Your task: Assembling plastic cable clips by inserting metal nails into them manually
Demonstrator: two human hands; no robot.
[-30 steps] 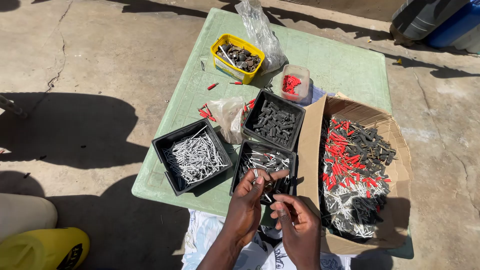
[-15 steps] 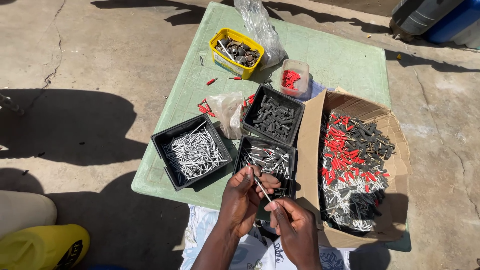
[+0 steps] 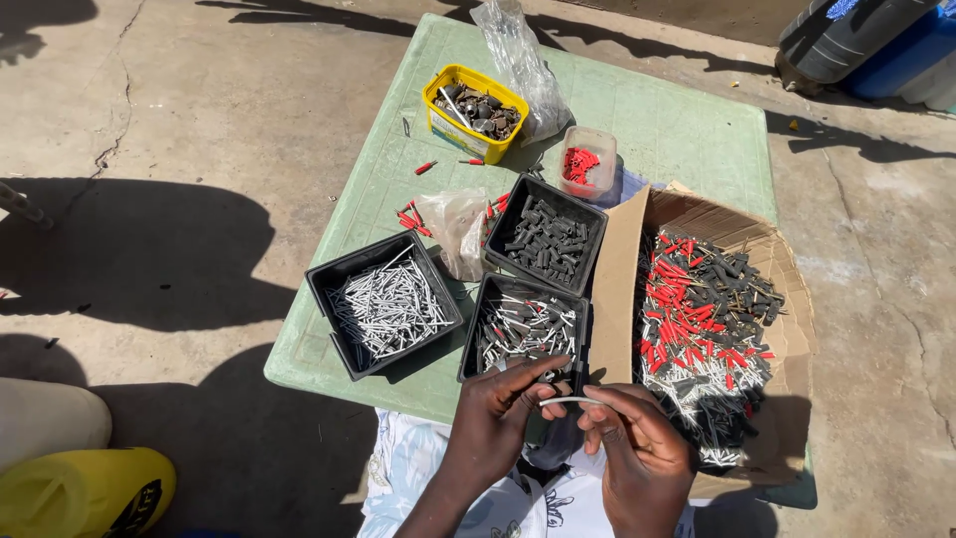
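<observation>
My left hand and my right hand meet at the near edge of the green table. Between their fingertips they hold a thin white pin lying level. Just beyond my fingers stands a black tray of mixed white and dark pins. To its left is a black tray full of white pins. Behind it a black tray holds dark grey pieces. A flattened cardboard box at the right carries a heap of red, black and white parts.
A yellow tub of dark pieces, a clear bag and a small clear tub with red parts stand at the back. A crumpled plastic bag lies mid-table. Concrete ground surrounds the table; a yellow container sits lower left.
My hands have drawn slightly closer together, and the white pin has turned from slanted to level between my fingertips. The trays and box have not moved.
</observation>
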